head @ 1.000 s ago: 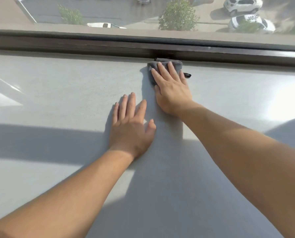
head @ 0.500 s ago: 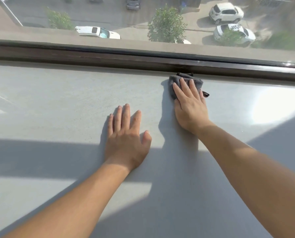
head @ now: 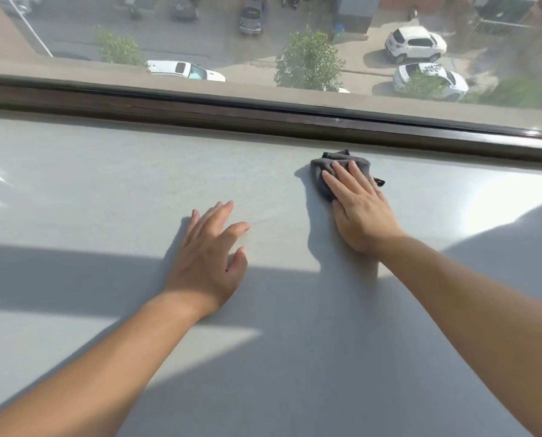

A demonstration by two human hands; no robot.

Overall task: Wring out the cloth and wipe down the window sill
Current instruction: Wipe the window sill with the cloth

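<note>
Right hand (head: 361, 212) presses flat-fingered on bunched cloth (head: 342, 157), its length running along the window frame (head: 263, 118).

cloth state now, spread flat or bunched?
Bunched. The grey cloth sits crumpled in folds under the right hand, whose straight fingers press it onto the sill.

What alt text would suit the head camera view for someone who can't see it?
A person's right hand presses a grey cloth onto a pale window sill near the dark window frame. The left hand, fingers spread, is beside it. Parked cars and trees show outside, far below.
</note>
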